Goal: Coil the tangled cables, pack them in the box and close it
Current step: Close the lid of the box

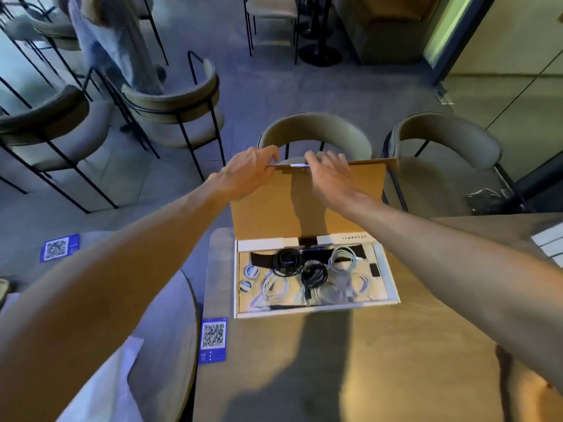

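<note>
A shallow white-rimmed cardboard box [391, 287] lies open on the wooden table [350, 360]. Inside it lie two black coiled cables [288, 262] and several white coiled cables [344, 257], side by side. The brown lid [274, 208] stands upright at the far side of the box. My left hand [249, 172] pinches the lid's top edge near its left corner. My right hand [330, 172] grips the same top edge at its middle, fingers curled over it.
Two blue QR-code cards [213, 339] [59, 248] lie left of the box. Two padded chairs [315, 138] [447, 141] stand behind the table, more chairs at the left. A person [115, 41] sits at the far left. White paper [103, 388] lies near me.
</note>
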